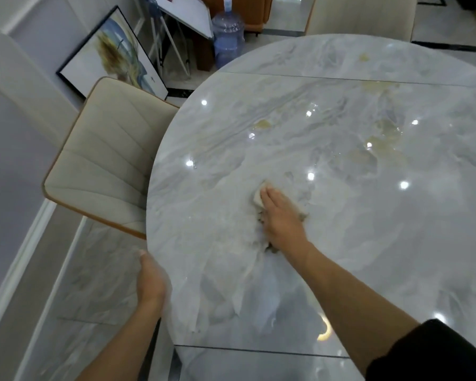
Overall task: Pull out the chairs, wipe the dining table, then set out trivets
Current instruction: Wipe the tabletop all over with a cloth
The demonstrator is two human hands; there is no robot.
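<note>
The right hand [279,215] presses a pale cloth [257,198] onto the marble table [382,229] near its middle, with the fingers straight and together. The left hand [150,276] rests at the table's left edge, but I cannot tell how its fingers lie.

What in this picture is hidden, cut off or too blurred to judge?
Head view only.
1. The cloth: mostly covered by the right hand; its full shape is hidden.
2. The left hand: blurred at the table rim; whether its fingers grip the rim is unclear.
3. The near chair: one seat side hidden under the table.
4. The far chair: cut off by the top edge.
</note>
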